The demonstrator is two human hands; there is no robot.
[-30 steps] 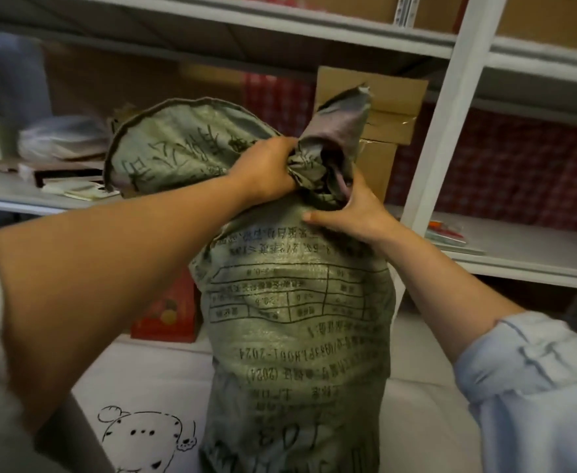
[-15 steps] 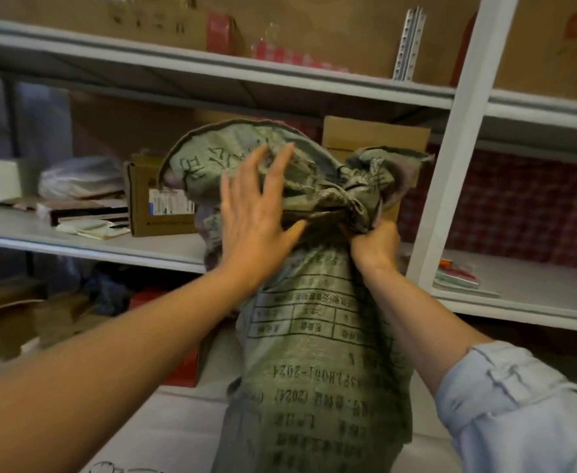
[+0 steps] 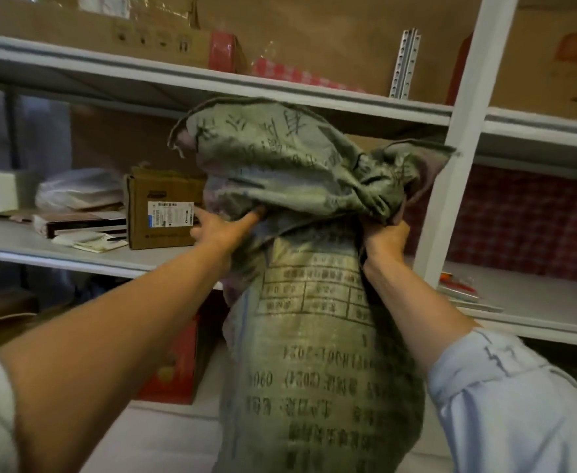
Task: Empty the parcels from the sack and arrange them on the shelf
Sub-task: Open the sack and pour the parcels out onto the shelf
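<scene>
Since the frame half a second earlier, the left hand (image 3: 225, 230) has left the outer face of the sack (image 3: 318, 336), where it lay flat with fingers spread, and now reaches under the loose folded flap of the sack's mouth (image 3: 280, 165); the camera has also moved closer and tilted up. Head view: the sack stands upright, full and bulging, in front of the white shelf (image 3: 75, 254), its top gathered into a twisted neck at the right. The right hand (image 3: 384, 238) is clamped on that neck from below, fingers curled into the cloth, probably to keep the weight steady and the sack from slumping while the mouth is loosened. The left hand's fingers run into the fold; its fingertips are hidden, so whether they pinch the cloth or only push it up cannot be told. No parcels from the sack are visible; they are presumably still inside. To the left on the middle shelf stand a labelled cardboard box (image 3: 162, 213), a flat dark box (image 3: 82, 225) and a plastic-wrapped bundle (image 3: 79, 189). By this evidence the task is at its opening step.
</scene>
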